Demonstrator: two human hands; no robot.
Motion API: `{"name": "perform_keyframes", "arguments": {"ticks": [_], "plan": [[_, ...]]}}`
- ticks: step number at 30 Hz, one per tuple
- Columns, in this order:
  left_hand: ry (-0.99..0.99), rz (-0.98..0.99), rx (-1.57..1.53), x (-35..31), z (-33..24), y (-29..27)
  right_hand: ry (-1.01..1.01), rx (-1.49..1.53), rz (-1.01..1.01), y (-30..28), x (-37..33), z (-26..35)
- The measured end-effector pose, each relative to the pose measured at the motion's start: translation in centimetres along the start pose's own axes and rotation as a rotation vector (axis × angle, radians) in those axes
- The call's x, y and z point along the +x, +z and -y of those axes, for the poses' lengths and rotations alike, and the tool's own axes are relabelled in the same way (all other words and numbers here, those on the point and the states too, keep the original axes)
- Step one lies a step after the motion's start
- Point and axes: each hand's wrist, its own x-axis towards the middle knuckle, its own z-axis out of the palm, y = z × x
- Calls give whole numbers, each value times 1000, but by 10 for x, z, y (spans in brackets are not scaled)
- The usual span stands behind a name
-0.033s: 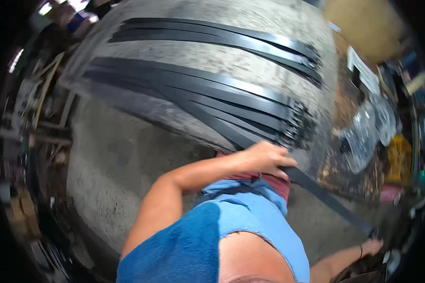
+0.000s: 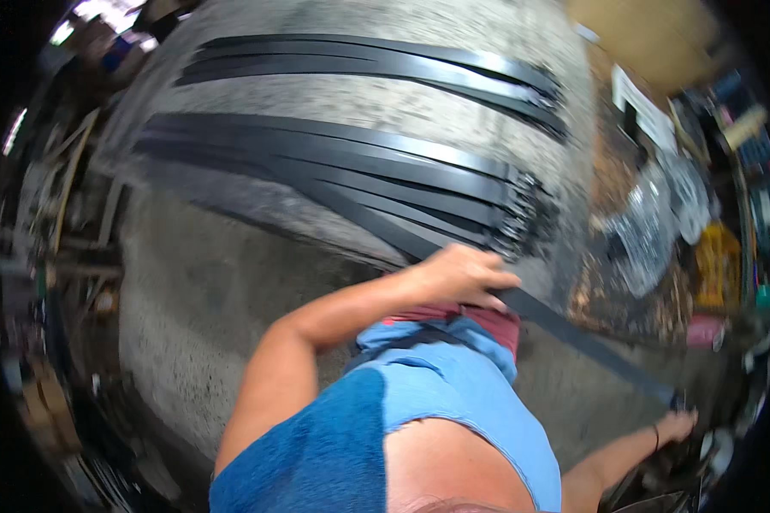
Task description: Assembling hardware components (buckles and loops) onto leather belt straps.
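A long black belt (image 2: 586,344) runs tilted from the near edge of the table out to the lower right. My left hand (image 2: 462,278) is closed around it, thumb and fingers wrapped near the table's front edge. Far out at the lower right, my right hand (image 2: 678,425) grips the belt's end, where a small metal buckle seems to sit by the fingers. Beyond my left hand lies a fanned pile of black belts (image 2: 359,158), their metal buckles (image 2: 518,214) bunched at the right. The held belt's other part stretches back over this pile.
A second bundle of black belts (image 2: 316,67) lies farther back on the grey worktable (image 2: 453,128). To the right are clear plastic bags (image 2: 650,231), a worn brown board (image 2: 612,171) and a yellow crate (image 2: 717,265). Wooden frames (image 2: 77,179) stand at the left.
The whole view has shifted slightly, so the table and belts appear a little farther left. Both hands keep their hold on the belt.
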Motion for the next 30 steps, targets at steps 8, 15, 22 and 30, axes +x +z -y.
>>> {"name": "perform_keyframes", "arguments": {"ticks": [8, 15, 22, 30], "plan": [[-229, 40, 446, -96, 58, -125, 243, 1736, 562, -142, -101, 167], [-683, 46, 897, -239, 117, -254, -192, 1810, 1120, -240, -223, 286], [-1151, -74, 635, -304, 167, -238, -388, 1735, 1108, -252, -288, 350], [-1159, -85, 695, -271, 145, -208, -795, 1520, 594, -275, -288, 349]]}}
